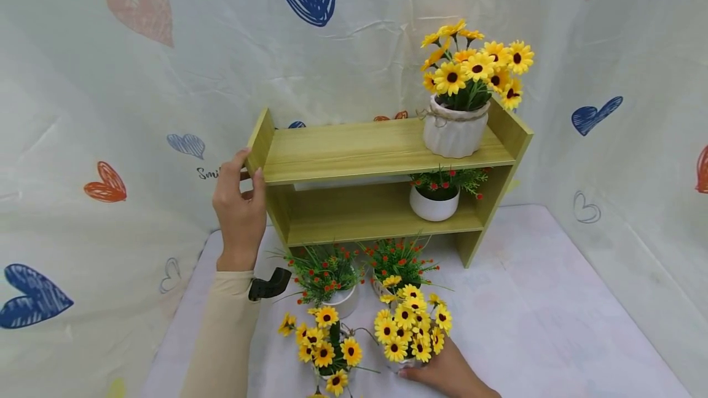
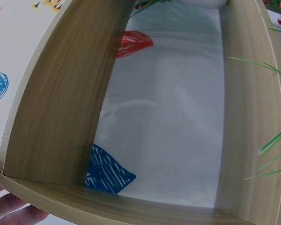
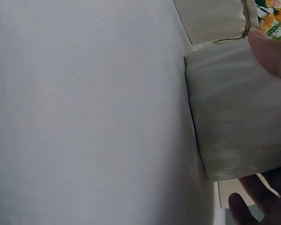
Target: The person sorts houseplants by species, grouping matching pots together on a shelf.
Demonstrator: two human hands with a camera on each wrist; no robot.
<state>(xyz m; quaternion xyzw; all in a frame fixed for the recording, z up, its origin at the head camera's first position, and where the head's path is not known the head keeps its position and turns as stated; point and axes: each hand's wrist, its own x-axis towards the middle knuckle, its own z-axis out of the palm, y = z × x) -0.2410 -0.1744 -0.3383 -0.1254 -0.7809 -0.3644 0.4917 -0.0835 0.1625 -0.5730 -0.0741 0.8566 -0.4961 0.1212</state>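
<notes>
My left hand (image 1: 241,204) grips the upper left end of a two-tier wooden shelf (image 1: 332,152); in the left wrist view its fingers (image 2: 18,213) lie on the outer side of the end panel. Low in the head view, my right hand (image 1: 450,370) holds a white pot of yellow daisies (image 1: 406,330). The right wrist view has the thumb on one side of this pot (image 3: 239,108) and the fingers (image 3: 255,197) by the other. Beside it stands a second pot of yellow daisies (image 1: 326,349).
On the shelf's top board, at right, sits a ribbed white pot of yellow daisies (image 1: 456,131). A round white pot with red-flowered greenery (image 1: 434,204) occupies the lower board. Two red-flowered plants, one left (image 1: 326,272) and one right (image 1: 398,260), stand before the shelf on the white table (image 1: 531,312).
</notes>
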